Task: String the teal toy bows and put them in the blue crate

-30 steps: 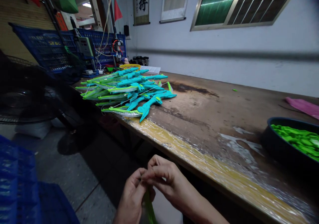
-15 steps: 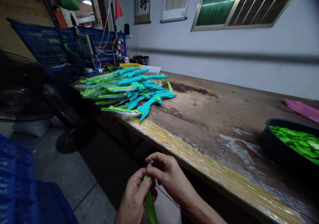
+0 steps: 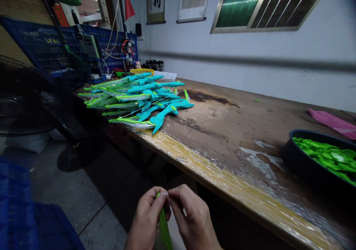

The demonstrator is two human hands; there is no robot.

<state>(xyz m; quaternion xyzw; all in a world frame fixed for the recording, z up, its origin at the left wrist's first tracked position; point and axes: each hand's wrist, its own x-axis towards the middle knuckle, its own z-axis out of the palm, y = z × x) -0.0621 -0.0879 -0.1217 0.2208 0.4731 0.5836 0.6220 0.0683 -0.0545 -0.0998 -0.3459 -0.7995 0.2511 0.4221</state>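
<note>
Low in the view, in front of the table edge, my left hand [image 3: 146, 220] is closed around a thin green plastic strip [image 3: 164, 230] that runs down out of the frame. My right hand [image 3: 190, 220] meets it at the strip's top end, fingertips pinched there against my left thumb. Whatever the right fingers pinch is too small to make out. On the table further back lies a pile of teal and green toy bows [image 3: 140, 98] with thin white strings.
The long worn wooden table [image 3: 228, 131] has a yellow, plastic-wrapped front edge. A dark bowl [image 3: 303, 165] of green plastic parts stands at the right, with a pink cloth [image 3: 332, 121] behind it. Blue crates [image 3: 41, 46] and wiring stand at the back left; a blue crate [image 3: 19, 209] sits at the lower left.
Both hands have dropped lower in the view and drawn closer together at the strip's top end. The camera has shifted slightly, so the table slid a little left.
</note>
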